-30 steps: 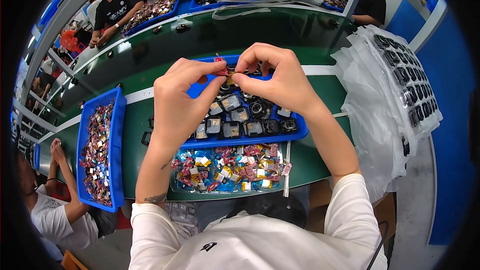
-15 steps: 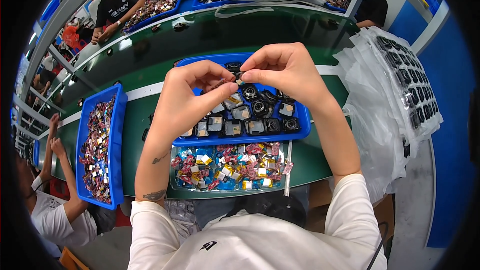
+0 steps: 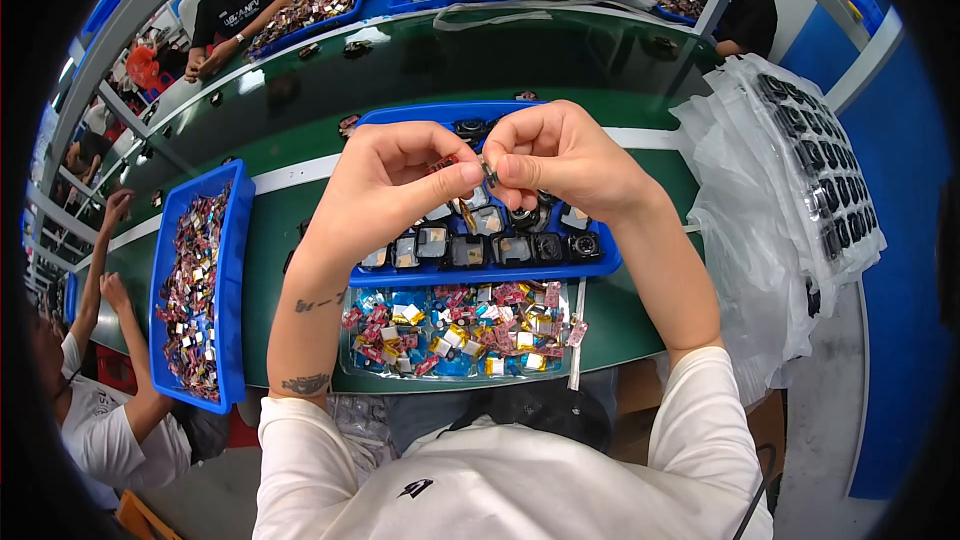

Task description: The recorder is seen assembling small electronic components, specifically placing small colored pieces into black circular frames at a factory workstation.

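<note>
Above a blue tray (image 3: 612, 258) of black watch cases (image 3: 468, 251), my two hands meet fingertip to fingertip. My left hand (image 3: 392, 180) is closed on a small red circuit board (image 3: 444, 163), partly covered by the fingers. A yellowish strip (image 3: 467, 215) shows just below those fingertips. Thumb and fingers of my right hand (image 3: 560, 162) pinch a small dark piece (image 3: 489, 176) right at the left fingertips; its exact kind is too small to make out. Several cases below are open-backed, with pale inserts showing.
Nearer me lies a clear tray (image 3: 348, 365) of red boards and batteries. A blue bin (image 3: 236, 330) of similar parts stands at left, beside a co-worker's arm (image 3: 128, 315). At right, plastic sheeting (image 3: 735, 240) lies by stacked trays of black parts (image 3: 830, 160). The green conveyor (image 3: 400, 65) runs behind.
My right hand has dropped slightly, its fingers curling downward around the small piece at the left fingertips. Dark items on the far conveyor have shifted slightly.
</note>
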`<control>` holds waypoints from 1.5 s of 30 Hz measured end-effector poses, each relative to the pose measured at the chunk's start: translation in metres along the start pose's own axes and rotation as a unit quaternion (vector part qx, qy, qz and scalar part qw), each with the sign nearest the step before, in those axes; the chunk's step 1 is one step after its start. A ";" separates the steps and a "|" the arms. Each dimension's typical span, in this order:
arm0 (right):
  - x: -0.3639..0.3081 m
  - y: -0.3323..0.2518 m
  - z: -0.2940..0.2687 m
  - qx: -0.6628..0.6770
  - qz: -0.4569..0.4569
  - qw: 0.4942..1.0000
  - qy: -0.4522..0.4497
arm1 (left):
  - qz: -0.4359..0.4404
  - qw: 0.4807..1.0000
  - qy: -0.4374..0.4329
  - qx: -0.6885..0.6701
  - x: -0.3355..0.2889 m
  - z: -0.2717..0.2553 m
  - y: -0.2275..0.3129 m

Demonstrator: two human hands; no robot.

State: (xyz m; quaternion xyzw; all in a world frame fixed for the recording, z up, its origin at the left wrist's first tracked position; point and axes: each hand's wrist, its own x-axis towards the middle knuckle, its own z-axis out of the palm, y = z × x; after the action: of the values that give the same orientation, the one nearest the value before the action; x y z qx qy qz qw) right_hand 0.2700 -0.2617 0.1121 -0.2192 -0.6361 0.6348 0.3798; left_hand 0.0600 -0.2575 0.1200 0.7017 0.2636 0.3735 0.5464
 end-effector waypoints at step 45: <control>0.002 0.005 0.014 -0.118 -0.157 0.974 0.111 | -0.013 0.996 0.033 -0.076 0.004 0.004 0.000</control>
State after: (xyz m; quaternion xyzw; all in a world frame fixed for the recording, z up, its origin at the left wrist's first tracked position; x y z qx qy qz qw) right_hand 0.2576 -0.2688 0.1091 -0.2285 -0.6871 0.4594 0.5145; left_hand 0.0660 -0.2568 0.1199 0.6419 0.2617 0.4086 0.5937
